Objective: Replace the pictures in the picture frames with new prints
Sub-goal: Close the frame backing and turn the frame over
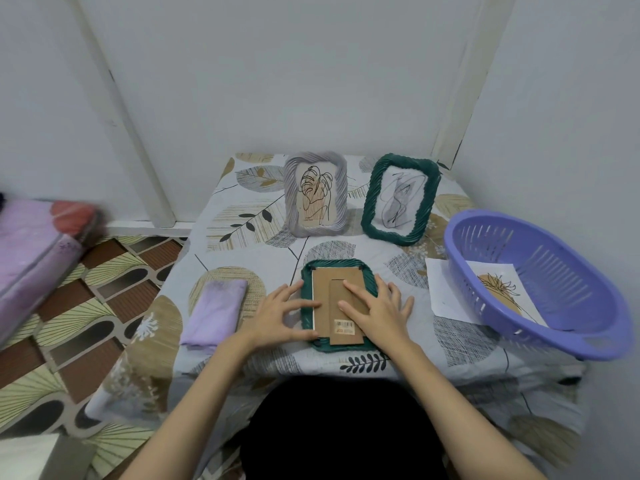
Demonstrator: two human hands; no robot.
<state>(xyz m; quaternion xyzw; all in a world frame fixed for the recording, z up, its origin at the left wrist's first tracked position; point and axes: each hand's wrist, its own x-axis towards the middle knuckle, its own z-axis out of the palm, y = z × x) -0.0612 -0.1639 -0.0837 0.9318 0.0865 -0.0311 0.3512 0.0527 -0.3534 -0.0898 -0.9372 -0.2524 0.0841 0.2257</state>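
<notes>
A dark green frame lies face down near the front middle of the table, its brown cardboard backing with the folded stand strip turned upward. The right hand rests flat on the backing, fingers straight and spread, gripping nothing. The left hand sits at the frame's left edge, fingers loosely bent with the tips touching the rim and the backing's edge; it does not seem to hold anything.

Small dark tabs show at the backing's far corners, so the step in hand is probably freeing or seating the backing. To do it well, the flat hand should pin the frame steady while the other fingertips turn each tab fully before any lifting, so the board comes away without bending.

Farther back stand a grey frame with a leaf drawing and a second green frame, tilted. At right a purple basket rests on a loose print and holds another print. A folded lilac cloth lies at left.
</notes>
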